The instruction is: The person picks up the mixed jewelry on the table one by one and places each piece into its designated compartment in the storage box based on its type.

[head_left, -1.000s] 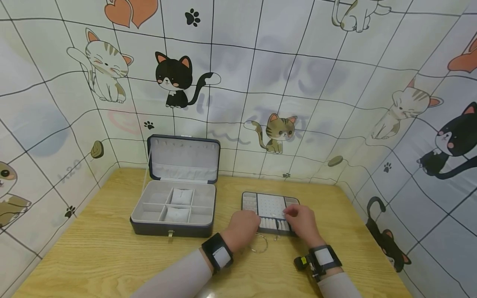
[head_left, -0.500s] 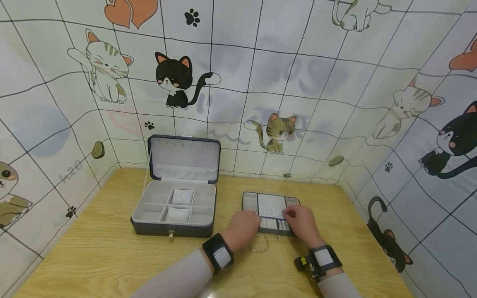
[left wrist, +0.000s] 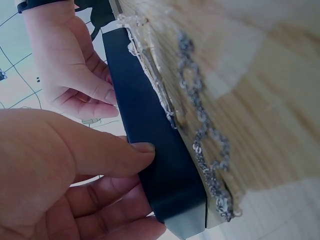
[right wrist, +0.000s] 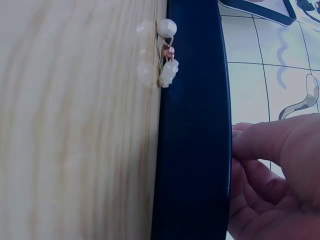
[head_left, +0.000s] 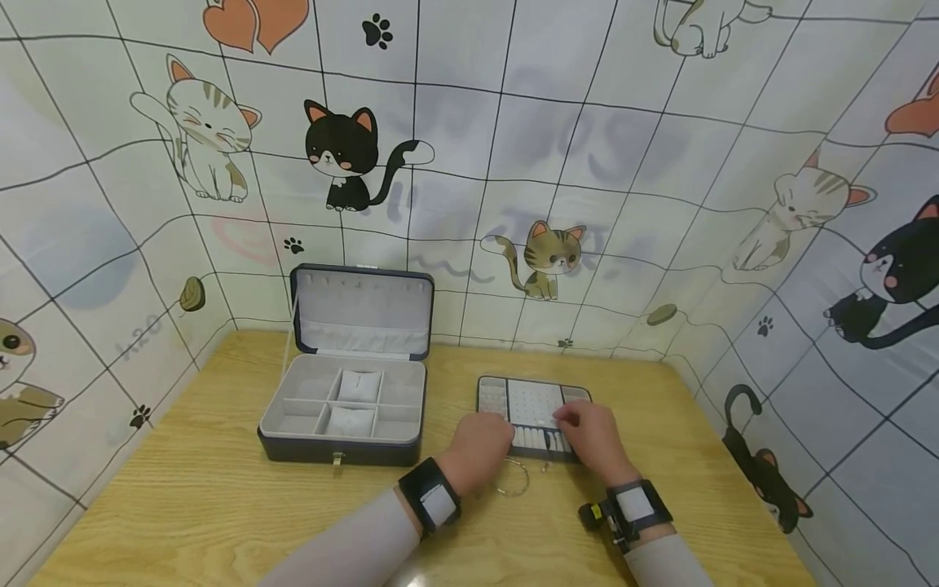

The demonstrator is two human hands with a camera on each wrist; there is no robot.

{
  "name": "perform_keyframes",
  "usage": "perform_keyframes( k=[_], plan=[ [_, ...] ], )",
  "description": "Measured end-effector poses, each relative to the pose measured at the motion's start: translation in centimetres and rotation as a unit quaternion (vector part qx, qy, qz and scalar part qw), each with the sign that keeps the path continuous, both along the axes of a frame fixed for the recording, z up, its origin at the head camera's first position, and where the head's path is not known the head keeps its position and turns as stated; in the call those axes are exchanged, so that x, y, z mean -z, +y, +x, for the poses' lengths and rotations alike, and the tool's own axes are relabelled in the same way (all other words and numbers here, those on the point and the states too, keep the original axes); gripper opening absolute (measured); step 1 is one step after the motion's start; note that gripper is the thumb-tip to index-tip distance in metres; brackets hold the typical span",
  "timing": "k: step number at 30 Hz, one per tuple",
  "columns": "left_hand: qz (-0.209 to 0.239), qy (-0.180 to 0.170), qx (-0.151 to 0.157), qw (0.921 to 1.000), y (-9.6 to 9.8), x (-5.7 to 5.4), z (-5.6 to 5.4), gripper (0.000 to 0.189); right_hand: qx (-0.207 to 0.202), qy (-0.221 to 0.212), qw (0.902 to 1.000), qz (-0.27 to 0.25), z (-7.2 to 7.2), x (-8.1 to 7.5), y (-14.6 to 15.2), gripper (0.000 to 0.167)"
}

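Gripping the jewelry tray [left wrist: 170, 185] by its eight-o'clock corner with the left hand [head_left: 478, 450], pressed the thumb to the dark-blue outer wall and bent the other fingers around the corner. Placed the right hand [head_left: 592, 436] at four o'clock of the tray, with the tips of thumb and forefinger close together beside the white earring panel [head_left: 534, 399]; could not tell from any view whether clamped on some small piece or merely meeting. Saw a pearl pendant [right wrist: 167, 52] at six o'clock, outside the near wall and low beside the wooden tabletop [head_left: 220, 522]. Could not see clearly its upper hold. Found toward seven o'clock a thin bracelet [head_left: 527, 479] and a silver chain [left wrist: 202, 116], both lying near the tray.

Feared most a snag: by sliding the tray toward six o'clock, could have trapped the pendant under the wall, or pulled it loose. Risked also turning the tray through hard pressing at four o'clock, in case of too weak a left grip. By drawing the left wrist back carelessly, could have tangled chain with bracelet. Judged the open jewelry box [head_left: 304, 450], apart at nine o'clock, safe from these troubles.
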State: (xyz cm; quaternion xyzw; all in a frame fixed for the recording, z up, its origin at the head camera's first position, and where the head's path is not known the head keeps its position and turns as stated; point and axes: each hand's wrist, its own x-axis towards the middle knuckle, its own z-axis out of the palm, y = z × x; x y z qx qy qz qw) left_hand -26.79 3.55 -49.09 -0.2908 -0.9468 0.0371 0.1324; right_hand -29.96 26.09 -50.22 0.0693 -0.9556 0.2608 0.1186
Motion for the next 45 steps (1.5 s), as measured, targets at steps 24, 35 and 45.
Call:
perform_keyframes(
  k=[24,35,45],
  plan=[
    [0.004,-0.004,0.012,0.9999,0.01,0.83,-0.75,0.005,-0.019,-0.013,0.9990,0.038,-0.43,-0.66,-0.77,0.011],
    [0.000,-0.022,0.002,0.9997,0.16,0.20,-0.36,0.006,-0.026,0.001,0.9987,0.044,-0.20,-0.52,-0.75,0.011],
    [-0.005,-0.013,-0.004,0.9999,0.13,0.20,-0.33,0.005,-0.038,0.012,0.9973,0.062,-0.46,-0.24,-0.89,0.012]
  ],
)
